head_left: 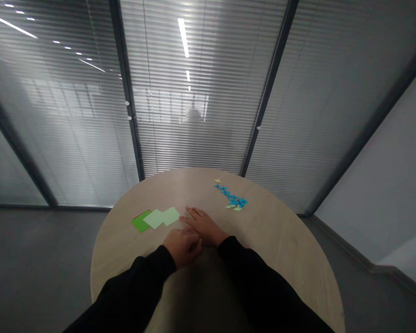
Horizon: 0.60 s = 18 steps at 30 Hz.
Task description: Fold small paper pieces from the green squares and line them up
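My right hand (203, 225) lies flat on the round wooden table (280, 249), fingers stretched out toward the left. My left hand (183, 245) rests just in front of it with the fingers curled under; whether anything is in them is hidden. Both arms wear black sleeves. Just left of my right fingertips lie overlapping square paper sheets: two pale green ones (162, 217) and a bright green one (141, 221) with an orange edge beneath it. Farther back on the right lies a row of small blue folded paper pieces (233, 198), with a yellowish star (217, 181) at its far end.
Glass walls with closed blinds (194, 115) and dark frames stand behind the table. Grey floor (38, 259) surrounds it. A blurred figure shows behind the blinds.
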{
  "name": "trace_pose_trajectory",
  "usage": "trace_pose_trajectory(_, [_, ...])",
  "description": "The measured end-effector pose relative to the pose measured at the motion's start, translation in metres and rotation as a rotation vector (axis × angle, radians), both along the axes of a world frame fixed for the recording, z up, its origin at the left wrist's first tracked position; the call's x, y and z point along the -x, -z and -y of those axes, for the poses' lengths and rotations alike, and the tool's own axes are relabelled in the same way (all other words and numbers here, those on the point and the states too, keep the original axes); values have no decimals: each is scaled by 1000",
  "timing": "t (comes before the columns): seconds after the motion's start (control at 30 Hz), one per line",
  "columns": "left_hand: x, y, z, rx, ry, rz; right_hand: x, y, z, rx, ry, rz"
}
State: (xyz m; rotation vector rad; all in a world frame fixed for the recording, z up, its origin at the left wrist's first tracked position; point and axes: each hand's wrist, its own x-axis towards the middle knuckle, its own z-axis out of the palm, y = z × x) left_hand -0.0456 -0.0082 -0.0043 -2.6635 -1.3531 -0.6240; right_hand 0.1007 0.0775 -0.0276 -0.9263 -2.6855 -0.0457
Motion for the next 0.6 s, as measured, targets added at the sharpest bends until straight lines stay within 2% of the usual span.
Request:
trace_pose_trajectory(0.2, [3,-5,-1,39,-30,56,-13,-4,13,-19,9,-148])
trace_pose_trajectory(0.33, [11,-8,-9,-55,-176,127,-22,-6,19,-4,56,-229])
trace_pose_trajectory(0.47, [19,-4,-18,-46,-336,152,-35,-8,21,10,117,-211])
trace_pose_trajectory(0.6, [19,3,-18,16,-334,61,-50,-8,24,27,167,-165])
